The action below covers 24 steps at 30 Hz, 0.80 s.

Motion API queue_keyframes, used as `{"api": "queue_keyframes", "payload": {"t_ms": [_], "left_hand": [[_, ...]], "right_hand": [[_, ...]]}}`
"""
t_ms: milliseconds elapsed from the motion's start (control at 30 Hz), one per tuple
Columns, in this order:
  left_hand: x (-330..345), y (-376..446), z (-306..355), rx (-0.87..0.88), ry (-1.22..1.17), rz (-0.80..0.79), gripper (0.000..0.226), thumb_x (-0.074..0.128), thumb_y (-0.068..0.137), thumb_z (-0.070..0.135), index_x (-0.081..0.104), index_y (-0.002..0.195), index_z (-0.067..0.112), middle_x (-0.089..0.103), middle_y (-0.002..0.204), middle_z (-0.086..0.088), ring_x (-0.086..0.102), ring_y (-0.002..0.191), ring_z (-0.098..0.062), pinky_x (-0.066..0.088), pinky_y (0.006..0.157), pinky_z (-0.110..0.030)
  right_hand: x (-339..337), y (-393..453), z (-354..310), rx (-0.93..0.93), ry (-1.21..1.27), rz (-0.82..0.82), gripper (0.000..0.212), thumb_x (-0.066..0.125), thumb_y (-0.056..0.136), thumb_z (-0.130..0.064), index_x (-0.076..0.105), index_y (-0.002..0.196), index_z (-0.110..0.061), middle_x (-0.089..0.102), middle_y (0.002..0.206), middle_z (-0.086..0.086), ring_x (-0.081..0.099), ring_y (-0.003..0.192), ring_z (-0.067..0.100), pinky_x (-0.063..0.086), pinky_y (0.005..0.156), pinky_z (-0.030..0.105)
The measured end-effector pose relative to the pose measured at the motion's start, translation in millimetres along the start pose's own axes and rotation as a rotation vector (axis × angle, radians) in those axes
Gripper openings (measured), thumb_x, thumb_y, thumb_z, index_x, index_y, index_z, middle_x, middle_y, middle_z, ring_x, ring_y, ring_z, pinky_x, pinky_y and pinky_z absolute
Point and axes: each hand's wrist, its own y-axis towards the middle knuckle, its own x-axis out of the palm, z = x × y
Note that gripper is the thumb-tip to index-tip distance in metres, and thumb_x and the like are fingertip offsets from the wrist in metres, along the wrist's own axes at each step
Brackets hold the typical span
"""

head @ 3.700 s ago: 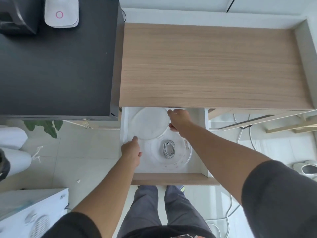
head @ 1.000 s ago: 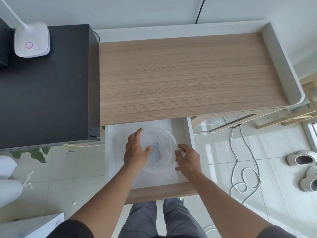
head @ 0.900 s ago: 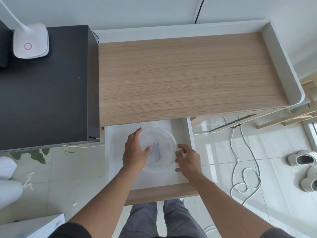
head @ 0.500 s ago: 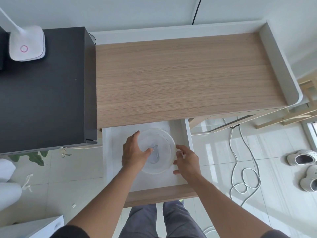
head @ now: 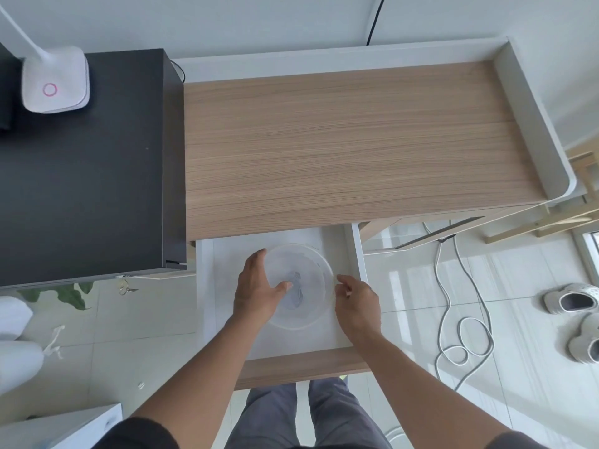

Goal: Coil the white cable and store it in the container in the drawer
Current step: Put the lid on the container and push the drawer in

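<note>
A round clear plastic container [head: 304,264] with its lid on sits in the open white drawer [head: 355,254] under the desk. The coiled white cable [head: 297,288] shows faintly through the lid. My left hand [head: 256,293] lies over the left side of the lid, thumb on top near the middle. My right hand [head: 358,303] pinches the container's right rim with its fingertips.
The wooden desk top [head: 356,140] juts over the back of the drawer. A black cabinet [head: 81,173] with a white lamp base [head: 55,82] stands to the left. Loose white cords [head: 463,319] and shoes [head: 573,299] lie on the tiled floor at right.
The lid that lay beside the container 3.7 s ago now covers it, with both hands at the container. Over the last second my right hand closed in on the rim.
</note>
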Motion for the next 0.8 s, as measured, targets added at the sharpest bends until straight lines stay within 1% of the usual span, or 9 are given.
{"api": "queue_keyframes", "payload": {"t_ms": [100,167,233,300,333,433,600,700,800], "left_hand": [[2,-1,1,0.012,0.043,0.0,0.091,0.075,0.083,0.045,0.023,0.155,0.025,0.028,0.161,0.005,0.037,0.142,-0.023,0.047,0.101,-0.045],[2,0,1,0.01,0.067,-0.006,0.092,0.074,0.084,0.045,0.021,0.156,0.025,0.026,0.161,0.004,0.037,0.141,-0.024,0.049,0.098,-0.045],[3,2,1,0.0,0.079,-0.022,0.092,0.073,0.084,0.047,0.019,0.156,0.025,0.024,0.161,0.005,0.036,0.141,-0.024,0.049,0.095,-0.045],[3,4,0,-0.007,0.087,-0.032,0.093,0.073,0.083,0.047,0.019,0.155,0.025,0.025,0.161,0.004,0.035,0.141,-0.024,0.048,0.095,-0.045],[3,5,0,-0.012,0.093,-0.033,0.093,0.074,0.082,0.047,0.021,0.155,0.025,0.027,0.16,0.004,0.034,0.142,-0.024,0.048,0.096,-0.045],[0,12,-1,-0.024,0.1,-0.052,0.092,0.078,0.076,0.048,0.031,0.15,0.025,0.04,0.15,0.002,0.034,0.139,-0.025,0.046,0.098,-0.044],[-3,23,1,-0.036,0.07,-0.11,0.076,0.083,0.068,0.044,0.046,0.131,0.025,0.049,0.13,0.002,0.043,0.126,-0.024,0.048,0.093,-0.042],[-4,27,0,-0.046,0.069,-0.147,0.073,0.083,0.066,0.045,0.045,0.126,0.026,0.046,0.125,0.004,0.042,0.121,-0.023,0.047,0.093,-0.042],[-3,32,-4,-0.068,0.041,-0.194,0.076,0.083,0.068,0.045,0.041,0.129,0.026,0.041,0.127,0.004,0.039,0.121,-0.024,0.045,0.096,-0.042]], "right_hand": [[0,-14,-6,-0.049,-0.323,0.084,0.028,0.052,0.1,-0.036,0.055,0.128,-0.035,0.049,0.129,-0.006,0.059,0.11,0.022,0.041,0.065,0.034],[3,-21,-10,-0.013,-0.333,0.04,0.03,0.051,0.099,-0.042,0.055,0.128,-0.033,0.052,0.128,-0.005,0.057,0.114,0.022,0.04,0.068,0.034],[7,-25,-16,0.093,-0.279,-0.035,0.033,0.05,0.099,-0.044,0.059,0.125,-0.027,0.062,0.118,-0.001,0.061,0.105,0.026,0.04,0.072,0.034],[10,-24,-19,0.141,-0.199,-0.032,0.021,0.053,0.098,-0.039,0.062,0.101,-0.02,0.063,0.089,0.0,0.058,0.085,0.028,0.04,0.068,0.034],[11,-22,-20,0.152,-0.157,-0.019,0.021,0.055,0.097,-0.036,0.057,0.085,-0.019,0.057,0.077,-0.001,0.055,0.078,0.028,0.04,0.064,0.035],[11,-15,-18,0.191,-0.083,-0.001,0.038,0.063,0.093,-0.03,0.043,0.064,-0.015,0.047,0.059,0.0,0.046,0.063,0.025,0.033,0.053,0.035],[17,-6,-14,0.255,0.004,-0.032,0.037,0.066,0.089,-0.026,0.045,0.062,-0.012,0.045,0.056,0.001,0.041,0.053,0.017,0.031,0.046,0.029],[15,-3,-7,0.26,0.062,-0.053,0.031,0.067,0.086,-0.031,0.058,0.07,-0.006,0.053,0.059,0.0,0.048,0.058,0.018,0.037,0.051,0.028],[13,-1,-5,0.257,0.086,-0.066,0.026,0.068,0.084,-0.031,0.063,0.071,-0.009,0.057,0.061,-0.001,0.054,0.063,0.02,0.043,0.056,0.029]]}}
